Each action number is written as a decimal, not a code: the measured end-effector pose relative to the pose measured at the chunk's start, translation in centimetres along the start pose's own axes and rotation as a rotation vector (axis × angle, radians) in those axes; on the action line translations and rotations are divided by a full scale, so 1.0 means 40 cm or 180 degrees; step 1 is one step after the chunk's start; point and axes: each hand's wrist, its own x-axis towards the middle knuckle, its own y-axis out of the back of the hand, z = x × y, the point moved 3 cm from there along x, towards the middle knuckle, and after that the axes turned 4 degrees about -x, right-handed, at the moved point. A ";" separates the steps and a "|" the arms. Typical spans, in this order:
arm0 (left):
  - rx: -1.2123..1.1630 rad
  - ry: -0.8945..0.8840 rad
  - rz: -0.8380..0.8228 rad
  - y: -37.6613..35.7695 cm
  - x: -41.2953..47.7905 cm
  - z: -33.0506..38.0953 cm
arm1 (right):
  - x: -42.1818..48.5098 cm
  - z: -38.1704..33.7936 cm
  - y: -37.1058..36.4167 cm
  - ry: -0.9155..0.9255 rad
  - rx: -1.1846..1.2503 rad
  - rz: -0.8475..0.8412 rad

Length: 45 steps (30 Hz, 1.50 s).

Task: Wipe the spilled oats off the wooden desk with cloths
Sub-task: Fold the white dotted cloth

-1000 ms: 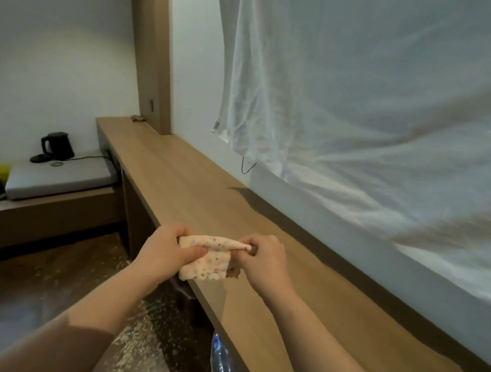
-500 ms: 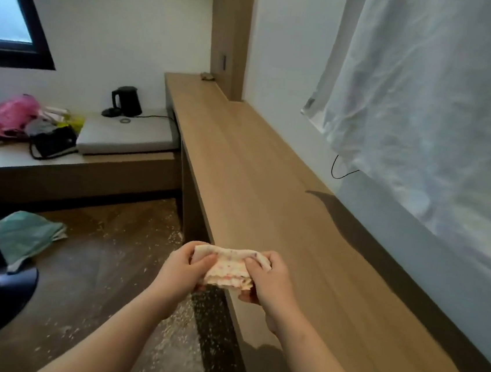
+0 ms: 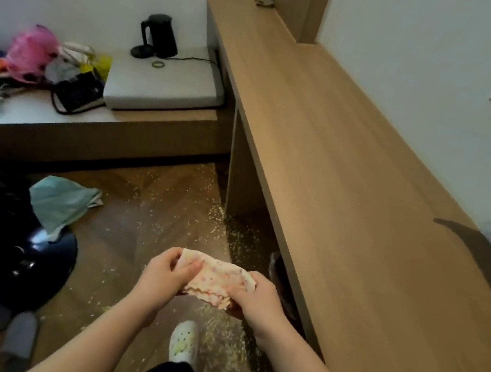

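A small cream cloth with pink dots (image 3: 217,278) is bunched between both hands, held over the floor left of the wooden desk (image 3: 358,197). My left hand (image 3: 165,277) grips its left end and my right hand (image 3: 257,296) grips its right end. The desk top runs along the right wall and looks bare of oats. Spilled oats (image 3: 175,208) lie scattered over the wooden floor beside and under the desk.
A teal cloth (image 3: 60,202) lies on the floor over a black round base (image 3: 33,263). A low bench holds a grey cushion (image 3: 164,86), a black kettle (image 3: 158,35), a black bag (image 3: 78,94) and clutter. My white shoe (image 3: 184,341) stands on the oat-strewn floor.
The view has swung down and left from the desk to the floor. Both hands, still holding the cloth, have moved off the desk edge and over the floor.
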 end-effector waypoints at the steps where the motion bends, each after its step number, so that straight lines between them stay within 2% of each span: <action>1: -0.0004 0.0050 -0.0060 0.028 0.046 0.013 | 0.043 -0.029 -0.020 -0.0045 0.0030 0.0001; 9: -0.0056 0.0572 -0.0376 0.158 0.422 0.126 | 0.357 -0.256 -0.097 -0.0466 0.0371 0.0032; 14: -0.0015 0.0735 -0.0186 0.192 0.696 0.248 | 0.623 -0.424 -0.105 -0.0610 0.0446 -0.0023; 21: -0.0002 0.0665 0.0126 0.272 1.030 0.466 | 0.952 -0.714 -0.122 -0.0497 0.0294 -0.0257; 27: -0.0055 0.0756 0.0093 0.370 1.306 0.578 | 1.191 -0.915 -0.177 -0.0517 0.0031 -0.0298; 34: 0.0063 0.0554 -0.0046 0.542 1.718 0.754 | 1.488 -1.234 -0.273 -0.0417 0.0271 -0.0063; 37: 0.0156 0.0273 -0.0133 0.592 1.886 0.855 | 1.596 -1.374 -0.297 -0.0359 0.0701 0.0044; 40: 0.0595 0.0083 -0.0056 0.614 2.030 0.952 | 1.709 -1.479 -0.297 -0.0365 0.1040 0.0153; 45: 0.0470 0.0082 -0.0339 0.571 2.240 1.137 | 1.898 -1.648 -0.232 -0.0236 0.1140 0.0530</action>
